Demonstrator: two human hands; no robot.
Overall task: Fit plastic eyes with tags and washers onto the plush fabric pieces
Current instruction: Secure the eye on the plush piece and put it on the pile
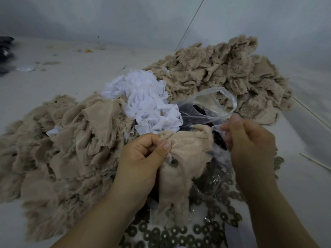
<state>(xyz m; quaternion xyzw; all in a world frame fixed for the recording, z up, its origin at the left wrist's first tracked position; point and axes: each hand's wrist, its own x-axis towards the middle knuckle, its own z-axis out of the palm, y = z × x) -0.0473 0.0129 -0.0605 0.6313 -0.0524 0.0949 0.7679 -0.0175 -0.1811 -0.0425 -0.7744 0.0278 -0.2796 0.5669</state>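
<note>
Holding plush piece [184,158] over washer heap [179,233], backing side up, one washer [172,161] already seated on it. Left hand [143,158] fingers clamped on fabric edge, thumb pressed on top. Right hand [250,140] fingers pinched on plastic bag [211,108], dark bits inside, probably eyes. Fabric best kept taut near hole, bag mouth pulled wide before next eye is fished out.

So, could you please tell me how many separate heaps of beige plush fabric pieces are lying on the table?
2: one heap of beige plush fabric pieces at the left, another heap at the far right behind the clear plastic bag. The left hand also grips a single piece.
</note>
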